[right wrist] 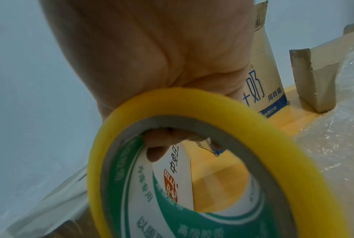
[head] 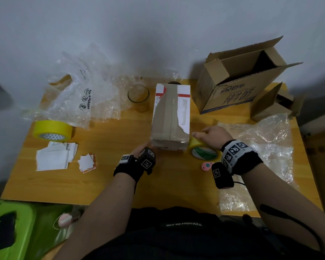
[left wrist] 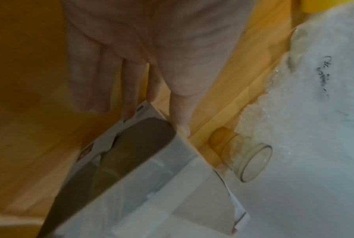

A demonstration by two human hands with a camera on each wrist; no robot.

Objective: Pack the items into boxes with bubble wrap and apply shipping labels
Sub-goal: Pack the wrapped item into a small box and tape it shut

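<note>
Mid-frame on the table: taped box, stiff, likely light, best held by its sides. Left hand flat-fingered against near end; right hand curled through tape roll.

Left hand flat, fingers straight — right hand curled, gripping.

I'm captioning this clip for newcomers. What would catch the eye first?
The taped box at the middle of the table, steadied at its near end by the left hand. Just right of it, the right hand grips a yellow tape roll. A big open carton stands far right.
</note>
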